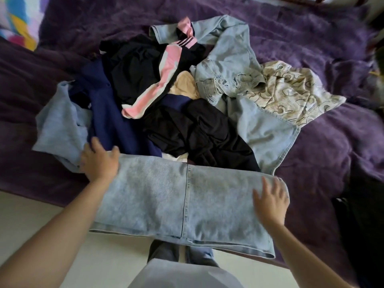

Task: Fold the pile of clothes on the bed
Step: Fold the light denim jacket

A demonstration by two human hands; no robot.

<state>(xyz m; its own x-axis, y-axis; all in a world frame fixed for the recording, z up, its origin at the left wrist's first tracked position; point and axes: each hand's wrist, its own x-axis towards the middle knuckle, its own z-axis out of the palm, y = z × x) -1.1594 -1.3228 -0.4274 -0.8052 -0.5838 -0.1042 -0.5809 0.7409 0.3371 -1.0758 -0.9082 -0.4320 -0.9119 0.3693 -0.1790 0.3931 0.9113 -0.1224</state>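
Folded light-blue denim jeans (187, 200) lie at lower centre on the purple bed (311, 48). The left hand (99, 161) and right hand (270, 202) rest flat on them, fingers spread, gripping nothing.

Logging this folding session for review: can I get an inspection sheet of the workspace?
Surface: purple bedspread, rumpled.
Job's things: light-blue jeans lie flat along the near bed edge, overhanging it; unfolded pile behind them, with navy, black, pink-striped, denim and patterned pieces.
Clutter: dark item at the right, unclear.
Hands: left hand rests on the jeans' left end; right hand lies flat on their right end, fingers spread.
Cables: nothing seen.
Surroundings: pale floor; colourful cloth top left.
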